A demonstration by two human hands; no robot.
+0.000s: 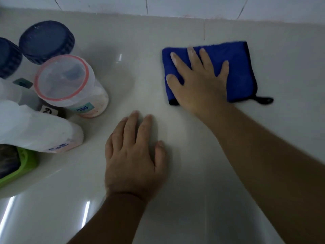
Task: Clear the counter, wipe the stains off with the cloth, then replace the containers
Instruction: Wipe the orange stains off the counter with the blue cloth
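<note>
Two hands are on the glossy pale counter (175,199) in my feed. The folded blue microfibre cloth with black edging (241,67) lies flat on the far right part of the counter, close to the tiled wall (175,4) but apart from it. Its long axis runs from far to near, tilted a little toward the right at the near end, and its small black hanging loop (265,100) sticks out from the near right corner, pointing right.

My right hand (200,81) is spread wide and pressed palm-down on the left half of the cloth, fingers splayed and pointing toward the far left; it grips nothing, only flattens the cloth. My left hand (133,155) rests flat on bare counter, nearer and to the left, fingers loosely together and extended, holding nothing, well apart from the cloth.

At the left edge the containers are bunched together: a clear plastic tub with a pink-rimmed lid (70,85), tilted in this view, a white tub labelled "Salt" (44,134) nearer, and two jars with dark blue ribbed lids (45,41) farther back. A lime green object (26,162) sits nearest, cut off by the frame.
</note>
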